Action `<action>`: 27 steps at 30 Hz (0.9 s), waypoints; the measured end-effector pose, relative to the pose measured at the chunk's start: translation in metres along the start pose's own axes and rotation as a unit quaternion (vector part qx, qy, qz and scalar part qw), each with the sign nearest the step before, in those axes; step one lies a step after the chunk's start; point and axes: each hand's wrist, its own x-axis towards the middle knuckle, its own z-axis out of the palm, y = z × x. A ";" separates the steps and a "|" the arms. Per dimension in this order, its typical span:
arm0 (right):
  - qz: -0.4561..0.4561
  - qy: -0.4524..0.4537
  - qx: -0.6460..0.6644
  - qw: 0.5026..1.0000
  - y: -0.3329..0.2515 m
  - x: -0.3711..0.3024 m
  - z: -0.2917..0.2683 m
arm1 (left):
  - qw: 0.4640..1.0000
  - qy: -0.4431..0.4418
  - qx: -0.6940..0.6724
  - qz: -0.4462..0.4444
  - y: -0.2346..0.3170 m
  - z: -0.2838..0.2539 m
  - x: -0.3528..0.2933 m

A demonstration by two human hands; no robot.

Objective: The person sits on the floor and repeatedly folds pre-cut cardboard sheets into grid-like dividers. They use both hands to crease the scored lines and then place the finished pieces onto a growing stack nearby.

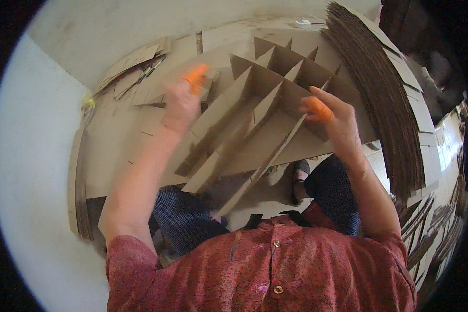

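Note:
A cardboard divider grid [255, 86] of interlocked brown strips stands on the work surface in front of me. My right hand [336, 117], with an orange finger cover, is closed at the grid's right side. Its fingers pinch the upper part of a long cardboard strip [268, 162], which slants down toward my lap. Left of the grid, my left hand [183, 101] is raised above flat cardboard pieces. It also wears orange on a finger, and motion blurs it, so its grip is unclear.
A tall row of stacked cardboard strips [379, 93] curves along the right. More cardboard pieces [130, 67] lie at the far left by the wall. Cardboard sheets [79, 182] stand at the left edge. A small white box [302, 24] sits at the back.

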 end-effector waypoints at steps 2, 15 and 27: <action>0.091 -0.019 0.227 0.969 -0.019 -0.002 0.014 | 0.965 0.036 -0.023 0.257 0.042 0.010 -0.020; -0.141 0.094 -0.171 0.971 0.003 -0.073 -0.005 | 0.937 -0.067 -0.320 -0.122 -0.037 0.006 0.041; -0.066 0.002 -0.149 0.987 0.030 -0.087 -0.001 | 0.927 -0.172 -0.221 -0.250 -0.065 0.030 0.019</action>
